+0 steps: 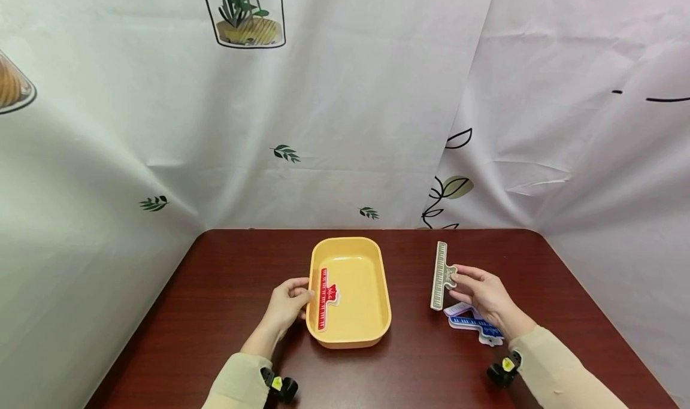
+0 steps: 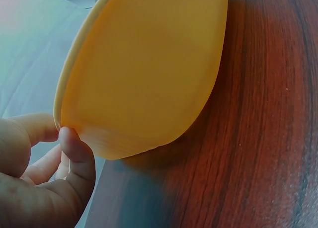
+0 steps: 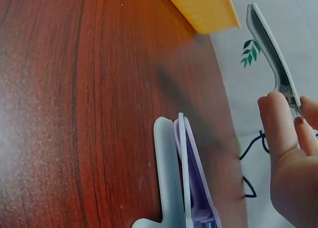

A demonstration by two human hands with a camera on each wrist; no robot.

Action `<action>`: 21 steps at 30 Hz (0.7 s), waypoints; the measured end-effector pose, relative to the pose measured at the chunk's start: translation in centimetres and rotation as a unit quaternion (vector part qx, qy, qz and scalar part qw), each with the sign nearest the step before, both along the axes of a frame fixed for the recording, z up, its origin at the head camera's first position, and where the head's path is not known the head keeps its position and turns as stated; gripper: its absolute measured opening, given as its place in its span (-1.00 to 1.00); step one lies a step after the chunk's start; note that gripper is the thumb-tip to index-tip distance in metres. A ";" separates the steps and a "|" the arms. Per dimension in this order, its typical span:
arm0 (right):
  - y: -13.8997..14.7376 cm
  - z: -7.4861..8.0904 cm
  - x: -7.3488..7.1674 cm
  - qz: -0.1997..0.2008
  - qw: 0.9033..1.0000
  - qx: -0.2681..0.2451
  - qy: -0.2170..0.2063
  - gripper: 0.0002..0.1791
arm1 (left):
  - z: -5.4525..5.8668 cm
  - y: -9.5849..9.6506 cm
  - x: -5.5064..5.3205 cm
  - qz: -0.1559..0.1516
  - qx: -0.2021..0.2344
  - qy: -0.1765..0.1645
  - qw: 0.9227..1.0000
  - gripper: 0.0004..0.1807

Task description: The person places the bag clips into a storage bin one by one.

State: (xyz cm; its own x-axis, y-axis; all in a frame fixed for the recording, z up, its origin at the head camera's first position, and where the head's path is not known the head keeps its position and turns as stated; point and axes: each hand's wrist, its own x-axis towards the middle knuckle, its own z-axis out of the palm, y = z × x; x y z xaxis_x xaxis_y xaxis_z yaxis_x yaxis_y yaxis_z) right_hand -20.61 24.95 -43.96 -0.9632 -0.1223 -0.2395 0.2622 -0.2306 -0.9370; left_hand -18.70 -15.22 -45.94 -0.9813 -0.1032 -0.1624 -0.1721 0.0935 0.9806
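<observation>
A whitish cloth (image 1: 350, 115) printed with leafy sprigs hangs beyond the person's left grip (image 1: 288, 308) and right grip (image 1: 481, 293), and the dark wood-grained tabletop (image 1: 411, 367) spreads beneath both. A yellow tray (image 1: 360, 313) stands on it between the two, just right of the left grip, whose thumb and fingers pinch its long-side rim. The right grip pinches a pale grey clip (image 1: 439, 275) by its handle, above the wood, the long bar on the tray side of the fingers. A red clip (image 1: 323, 301) lies inside the tray, lengthwise along the wall nearest the left grip. Below the right grip, a blue clip (image 1: 474, 324) lies on the tabletop against a partly hidden lilac clip (image 1: 456, 309). Small black devices (image 1: 503, 374) sit just behind each grip.
</observation>
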 end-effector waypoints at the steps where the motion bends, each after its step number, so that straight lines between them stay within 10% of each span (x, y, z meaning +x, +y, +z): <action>1: 0.0 0.0 0.0 0.002 1.000 -0.001 0.000 -0.80 | 0.1 0.0 0.0 -0.001 0.000 0.001 1.000 -0.56; 21: -0.6 0.1 0.1 0.007 0.999 0.048 -0.010 -0.83 | -0.2 0.0 -0.1 0.000 -0.005 -0.006 1.000 -0.58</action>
